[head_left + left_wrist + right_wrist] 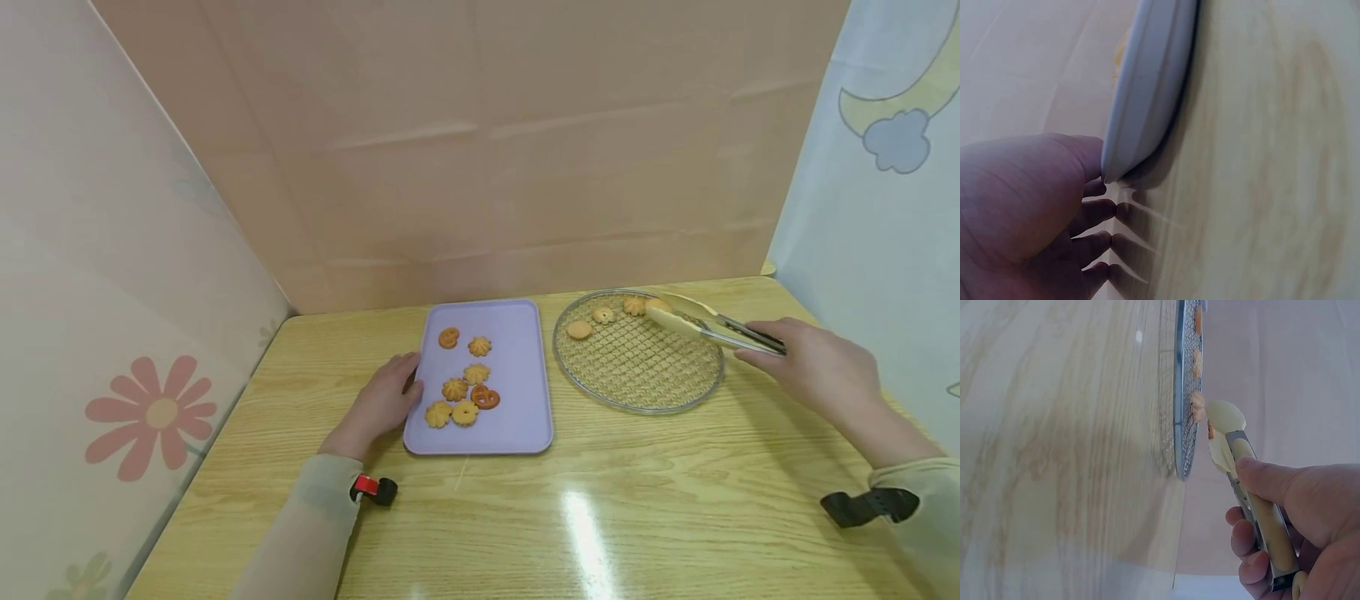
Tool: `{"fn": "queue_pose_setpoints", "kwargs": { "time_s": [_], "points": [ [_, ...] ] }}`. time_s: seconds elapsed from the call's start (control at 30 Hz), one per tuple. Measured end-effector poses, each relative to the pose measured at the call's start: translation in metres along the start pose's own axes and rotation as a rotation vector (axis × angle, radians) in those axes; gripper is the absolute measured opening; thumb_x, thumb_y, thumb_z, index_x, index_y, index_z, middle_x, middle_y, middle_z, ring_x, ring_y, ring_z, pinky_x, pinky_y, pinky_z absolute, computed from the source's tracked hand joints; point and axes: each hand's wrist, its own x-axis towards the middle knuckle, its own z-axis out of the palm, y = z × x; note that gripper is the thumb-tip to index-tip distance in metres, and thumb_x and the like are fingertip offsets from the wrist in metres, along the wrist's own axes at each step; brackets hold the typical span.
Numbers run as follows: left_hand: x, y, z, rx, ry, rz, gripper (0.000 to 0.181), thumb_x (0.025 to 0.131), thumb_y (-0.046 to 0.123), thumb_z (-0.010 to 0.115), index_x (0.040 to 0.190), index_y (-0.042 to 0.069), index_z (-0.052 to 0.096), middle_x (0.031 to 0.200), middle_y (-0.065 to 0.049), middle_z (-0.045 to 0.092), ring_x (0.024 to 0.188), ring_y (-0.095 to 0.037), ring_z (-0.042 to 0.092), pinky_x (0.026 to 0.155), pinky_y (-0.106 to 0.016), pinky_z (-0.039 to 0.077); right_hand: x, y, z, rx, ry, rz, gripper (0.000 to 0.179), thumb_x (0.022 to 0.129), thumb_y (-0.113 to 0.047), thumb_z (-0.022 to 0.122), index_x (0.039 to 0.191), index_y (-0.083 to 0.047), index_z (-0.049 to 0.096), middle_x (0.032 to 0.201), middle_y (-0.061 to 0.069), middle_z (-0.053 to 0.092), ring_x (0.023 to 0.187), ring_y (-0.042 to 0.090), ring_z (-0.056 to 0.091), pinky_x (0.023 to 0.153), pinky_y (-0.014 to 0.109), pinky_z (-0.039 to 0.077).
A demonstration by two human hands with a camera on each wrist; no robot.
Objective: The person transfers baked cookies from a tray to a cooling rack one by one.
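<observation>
White glare streak on the tabletop [675,508], dimmer bluish wrist views, soft shadow beside the tray [1150,87]

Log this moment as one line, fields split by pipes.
left hand: touches left edge of purple tray | right hand: holds tongs | cookie: between tongs' tips, above wire rack | on tray: cookies, pretzels

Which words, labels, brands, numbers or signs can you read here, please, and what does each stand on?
None can be read.
Silver metal tongs with cream tips: faint marks near the dark end, too small and blurred to read.
Lavender rectangular tray, round wire-mesh rack: no lettering shows.
Pink flower, pale yellow crescent moon, blue cloud: drawings on the walls, not text.
</observation>
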Motion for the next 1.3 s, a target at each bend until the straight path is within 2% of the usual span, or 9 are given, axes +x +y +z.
{"fn": "queue_pose_setpoints", "kwargs": {
  "time_s": [0.13, 0.37, 0.57, 0.77, 1.3],
  "points": [
    [0.0, -0.001, 0.0, 0.001, 0.0, -0.002, 0.063, 0.116, 0.024, 0.057, 0.172, 0.003, 0.037, 0.176, -0.017, 0.037, 0.167, -0.04, 0.023, 0.135, -0.057, 0.022, -0.001, 0.004, 0.0, -0.006, -0.012, 0.007, 0.057, 0.104, -0.043, 0.078, 0.144, -0.003, 0.069, 0.133, 0.035, 0.069, 0.09, 0.043, 0.073, 0.047, 0.039, 0.04],
    [0.001, 0.0, 0.0, 0.007, -0.006, -0.01, 0.063, 0.116, 0.025, 0.056, 0.172, 0.004, 0.037, 0.177, -0.017, 0.037, 0.167, -0.04, 0.022, 0.135, -0.057, 0.021, -0.004, 0.009, 0.001, -0.018, -0.028, 0.011, 0.058, 0.103, -0.041, 0.079, 0.144, -0.001, 0.068, 0.133, 0.036, 0.068, 0.091, 0.048, 0.073, 0.046, 0.039, 0.041],
    [0.0, 0.001, -0.001, 0.007, -0.014, -0.017, 0.063, 0.116, 0.026, 0.056, 0.172, 0.005, 0.036, 0.177, -0.016, 0.036, 0.167, -0.039, 0.022, 0.135, -0.057, 0.021, -0.006, 0.012, 0.001, -0.021, -0.046, 0.016, 0.059, 0.104, -0.043, 0.077, 0.145, -0.001, 0.067, 0.136, 0.037, 0.066, 0.104, 0.06, 0.07, 0.047, 0.041, 0.043],
    [0.0, 0.001, -0.002, 0.001, -0.003, 0.001, 0.062, 0.116, 0.023, 0.056, 0.171, 0.002, 0.037, 0.176, -0.018, 0.037, 0.166, -0.041, 0.023, 0.135, -0.058, 0.021, -0.007, 0.016, 0.001, -0.018, -0.065, 0.026, 0.061, 0.104, -0.045, 0.076, 0.146, -0.001, 0.066, 0.137, 0.039, 0.064, 0.106, 0.062, 0.069, 0.047, 0.043, 0.044],
    [-0.009, 0.008, -0.001, 0.021, 0.02, -0.007, 0.062, 0.115, 0.023, 0.057, 0.17, 0.001, 0.039, 0.175, -0.019, 0.039, 0.166, -0.042, 0.025, 0.134, -0.058, 0.022, -0.002, 0.025, 0.0, -0.005, -0.121, 0.031, 0.07, 0.105, -0.051, 0.073, 0.15, 0.001, 0.061, 0.14, 0.042, 0.06, 0.111, 0.066, 0.065, 0.049, 0.046, 0.047]
  ]
}}
